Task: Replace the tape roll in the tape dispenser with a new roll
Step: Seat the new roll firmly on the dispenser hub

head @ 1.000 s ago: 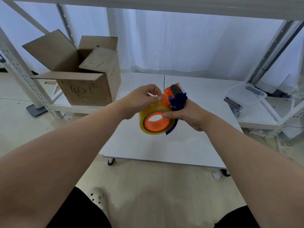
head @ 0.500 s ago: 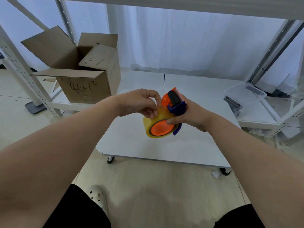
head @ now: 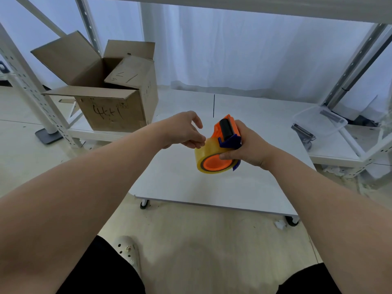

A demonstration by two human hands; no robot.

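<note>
New tape roll (head: 214, 158) already sits on the tape dispenser (head: 228, 132), gripped by the right hand (head: 248, 147) above the bench (head: 191, 183). Left hand (head: 184, 132) fingers pinch narrow at the roll's edge, probably hunting the loose end; next it needs threading over the roller.

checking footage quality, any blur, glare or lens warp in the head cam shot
Head view: soft, even, cool light with no hard shadows; the white curtain is bright but not blown out; wide-angle warp bends the shelf posts and swells the forearms; the tape dispenser and tape roll are fairly sharp; the left hand is slightly soft.
</note>
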